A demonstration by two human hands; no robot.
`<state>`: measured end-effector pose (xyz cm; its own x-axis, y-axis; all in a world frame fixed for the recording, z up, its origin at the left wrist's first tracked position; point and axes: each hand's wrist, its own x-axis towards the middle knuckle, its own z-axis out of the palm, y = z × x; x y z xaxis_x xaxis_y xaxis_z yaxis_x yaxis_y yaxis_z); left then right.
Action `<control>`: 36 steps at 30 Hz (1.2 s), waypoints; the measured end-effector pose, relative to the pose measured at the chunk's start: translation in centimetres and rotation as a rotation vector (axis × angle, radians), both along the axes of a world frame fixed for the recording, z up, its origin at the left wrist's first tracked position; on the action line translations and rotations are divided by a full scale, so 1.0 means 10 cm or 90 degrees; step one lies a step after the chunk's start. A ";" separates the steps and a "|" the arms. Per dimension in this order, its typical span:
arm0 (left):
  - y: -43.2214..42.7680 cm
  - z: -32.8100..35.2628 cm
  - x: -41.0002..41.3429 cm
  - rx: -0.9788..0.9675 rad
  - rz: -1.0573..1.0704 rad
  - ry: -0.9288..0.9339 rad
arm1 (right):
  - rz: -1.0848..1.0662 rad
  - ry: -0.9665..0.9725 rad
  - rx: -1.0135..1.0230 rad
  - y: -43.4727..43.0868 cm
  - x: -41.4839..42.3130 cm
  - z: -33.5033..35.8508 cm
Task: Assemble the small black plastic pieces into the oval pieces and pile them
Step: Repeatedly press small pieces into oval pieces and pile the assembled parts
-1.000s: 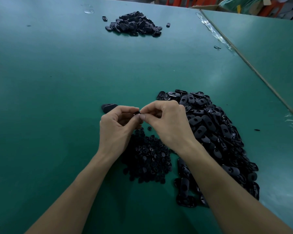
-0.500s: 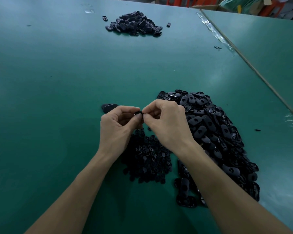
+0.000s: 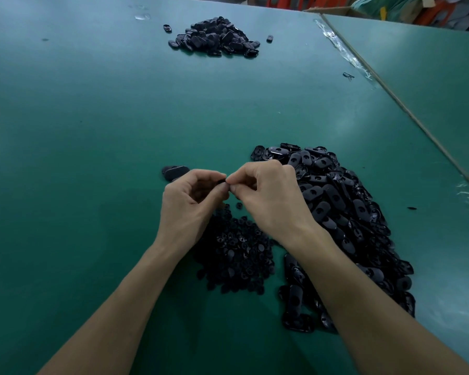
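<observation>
Barely anything shifts: left hand (image 3: 192,201) and right hand (image 3: 268,196) stay fingertip to fingertip above small black pieces heap (image 3: 236,255), curled fingers pinching dark part (image 3: 222,181) tighter, part mostly hidden. Likely insert seating into oval. Oval pieces heap (image 3: 336,201) lies right; finished pile (image 3: 214,36) far across green table (image 3: 92,131).

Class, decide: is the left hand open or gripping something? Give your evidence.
Gripping: the left hand pinches a black piece between curled fingers and thumb, and the right hand pinches it too. Which kind of piece it is, cannot tell.
</observation>
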<state>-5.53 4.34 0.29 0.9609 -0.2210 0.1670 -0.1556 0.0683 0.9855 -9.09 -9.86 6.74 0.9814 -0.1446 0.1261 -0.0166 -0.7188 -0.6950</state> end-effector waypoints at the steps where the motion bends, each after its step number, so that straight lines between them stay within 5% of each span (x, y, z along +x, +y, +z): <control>1: 0.00 -0.01 0.00 0.010 0.006 0.001 | 0.004 0.007 -0.003 0.01 -0.01 -0.01; 18: 0.04 0.04 0.05 -0.073 -0.032 0.099 | 0.116 0.065 0.053 -0.19 0.11 0.01; 36: 0.03 0.03 0.04 -0.104 -0.058 0.138 | 0.083 0.072 0.157 -0.27 0.12 -0.08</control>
